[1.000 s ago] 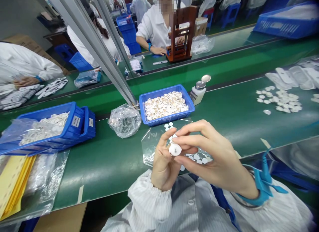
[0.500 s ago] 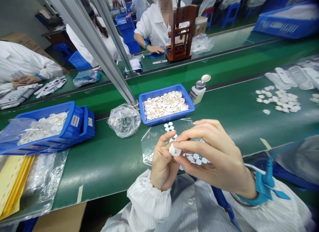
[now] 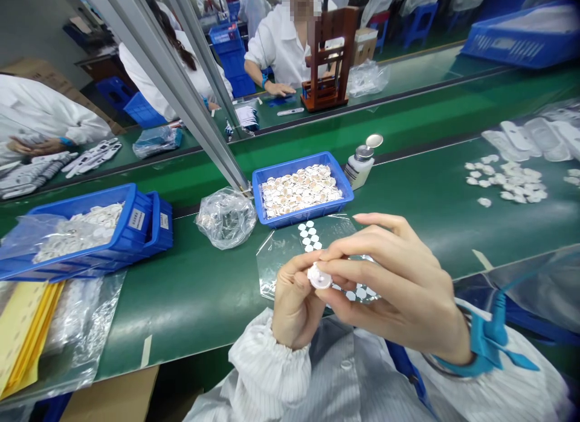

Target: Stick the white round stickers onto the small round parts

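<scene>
A small round white plastic piece (image 3: 319,277) is pinched between both hands above the bench. My left hand (image 3: 293,298) has its thumb and fingertips closed on the piece's left side. From the right, my right hand (image 3: 394,283) grips it with thumb and fingertips, its other fingers arched above. Under the hands lies a clear plastic sheet (image 3: 283,253) with rows of round white stickers (image 3: 310,234), partly hidden by my right hand. Just beyond stands a blue tray (image 3: 312,215) filled with small round pieces.
A white pump bottle (image 3: 360,166) is beside the tray, a crumpled clear bag (image 3: 226,219) to its left. Blue bins (image 3: 131,228) with white parts stand at the left. Loose white pieces (image 3: 521,183) lie at the right. A metal post (image 3: 181,95) rises behind. Co-workers sit across.
My left index finger has come down onto the piece, closing the grip. The piece has tilted slightly, and my right hand has shifted a little to the right.
</scene>
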`<state>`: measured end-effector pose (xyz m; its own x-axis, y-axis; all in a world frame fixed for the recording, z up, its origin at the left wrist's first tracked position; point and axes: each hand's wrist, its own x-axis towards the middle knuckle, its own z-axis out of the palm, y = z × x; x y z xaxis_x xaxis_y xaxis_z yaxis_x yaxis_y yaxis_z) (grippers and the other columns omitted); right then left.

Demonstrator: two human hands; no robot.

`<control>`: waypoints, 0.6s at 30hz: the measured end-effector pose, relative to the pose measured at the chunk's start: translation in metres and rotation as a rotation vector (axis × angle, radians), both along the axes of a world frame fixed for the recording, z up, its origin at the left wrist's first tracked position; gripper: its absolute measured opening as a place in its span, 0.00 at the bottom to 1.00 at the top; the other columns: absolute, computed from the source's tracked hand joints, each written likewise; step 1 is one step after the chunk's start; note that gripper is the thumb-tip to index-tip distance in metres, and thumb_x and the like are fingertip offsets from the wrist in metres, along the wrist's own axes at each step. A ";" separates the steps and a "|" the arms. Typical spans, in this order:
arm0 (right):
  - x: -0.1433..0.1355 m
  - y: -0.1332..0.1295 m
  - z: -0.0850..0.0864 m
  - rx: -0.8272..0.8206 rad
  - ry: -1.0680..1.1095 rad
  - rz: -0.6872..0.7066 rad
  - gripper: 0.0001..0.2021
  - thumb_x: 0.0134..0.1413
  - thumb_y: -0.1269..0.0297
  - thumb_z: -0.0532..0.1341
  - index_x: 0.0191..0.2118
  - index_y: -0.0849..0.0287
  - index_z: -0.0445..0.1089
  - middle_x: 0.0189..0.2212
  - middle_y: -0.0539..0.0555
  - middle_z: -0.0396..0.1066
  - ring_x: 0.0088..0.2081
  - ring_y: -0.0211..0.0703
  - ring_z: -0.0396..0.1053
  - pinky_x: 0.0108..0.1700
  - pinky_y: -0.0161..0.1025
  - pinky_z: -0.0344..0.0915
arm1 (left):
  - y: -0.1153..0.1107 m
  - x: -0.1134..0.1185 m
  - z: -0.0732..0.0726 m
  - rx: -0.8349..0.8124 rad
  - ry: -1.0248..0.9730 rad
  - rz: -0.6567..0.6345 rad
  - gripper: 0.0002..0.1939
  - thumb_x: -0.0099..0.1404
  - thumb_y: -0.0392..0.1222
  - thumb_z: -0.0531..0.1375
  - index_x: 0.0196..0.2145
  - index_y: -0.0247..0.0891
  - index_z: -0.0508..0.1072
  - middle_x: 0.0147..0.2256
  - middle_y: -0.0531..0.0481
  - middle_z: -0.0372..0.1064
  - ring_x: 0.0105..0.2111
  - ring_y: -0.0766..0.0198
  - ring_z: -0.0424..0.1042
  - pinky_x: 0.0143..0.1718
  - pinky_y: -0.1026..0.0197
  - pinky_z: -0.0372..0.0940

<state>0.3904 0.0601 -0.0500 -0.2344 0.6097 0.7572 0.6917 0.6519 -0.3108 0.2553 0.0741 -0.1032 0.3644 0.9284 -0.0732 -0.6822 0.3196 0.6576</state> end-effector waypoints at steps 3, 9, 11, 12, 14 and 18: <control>-0.001 -0.001 0.001 -0.010 0.003 0.009 0.04 0.55 0.70 0.65 0.35 0.57 0.70 0.34 0.48 0.78 0.34 0.34 0.74 0.56 0.46 0.64 | 0.001 0.000 -0.001 0.012 -0.030 -0.022 0.18 0.53 0.54 0.69 0.36 0.40 0.82 0.23 0.54 0.75 0.22 0.70 0.72 0.30 0.69 0.70; 0.000 -0.001 0.001 -0.026 0.005 0.010 0.04 0.55 0.71 0.64 0.36 0.56 0.69 0.35 0.47 0.78 0.35 0.34 0.74 0.56 0.47 0.65 | 0.001 0.000 -0.002 0.030 -0.034 -0.030 0.17 0.54 0.55 0.69 0.37 0.43 0.81 0.24 0.54 0.74 0.21 0.68 0.71 0.25 0.67 0.67; 0.000 -0.001 0.002 -0.043 0.005 0.023 0.05 0.55 0.70 0.64 0.36 0.55 0.69 0.35 0.47 0.78 0.35 0.35 0.74 0.56 0.47 0.65 | 0.000 0.000 -0.002 0.021 -0.018 -0.023 0.17 0.53 0.55 0.69 0.36 0.44 0.81 0.25 0.54 0.75 0.23 0.66 0.73 0.30 0.64 0.69; 0.001 -0.001 0.002 -0.055 0.012 0.033 0.05 0.55 0.70 0.64 0.36 0.55 0.69 0.35 0.47 0.78 0.35 0.35 0.74 0.56 0.47 0.66 | 0.000 0.001 -0.003 0.021 -0.012 -0.014 0.17 0.53 0.56 0.69 0.36 0.44 0.81 0.25 0.54 0.75 0.24 0.65 0.74 0.33 0.62 0.70; 0.002 0.000 0.002 -0.082 0.039 0.052 0.05 0.55 0.69 0.64 0.36 0.54 0.69 0.34 0.47 0.77 0.35 0.36 0.75 0.55 0.48 0.66 | 0.000 0.001 -0.004 0.021 -0.003 0.004 0.17 0.52 0.56 0.69 0.34 0.43 0.81 0.25 0.53 0.75 0.27 0.64 0.75 0.38 0.61 0.70; 0.003 0.003 0.001 -0.099 0.077 0.065 0.03 0.57 0.69 0.63 0.36 0.54 0.70 0.34 0.49 0.77 0.36 0.37 0.75 0.55 0.49 0.67 | 0.000 0.001 -0.002 0.008 0.029 0.025 0.19 0.51 0.56 0.70 0.35 0.41 0.81 0.25 0.53 0.74 0.30 0.63 0.75 0.40 0.60 0.70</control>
<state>0.3936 0.0628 -0.0491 -0.2189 0.6679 0.7114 0.6206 0.6579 -0.4267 0.2564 0.0743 -0.1052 0.3386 0.9378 -0.0760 -0.6710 0.2973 0.6793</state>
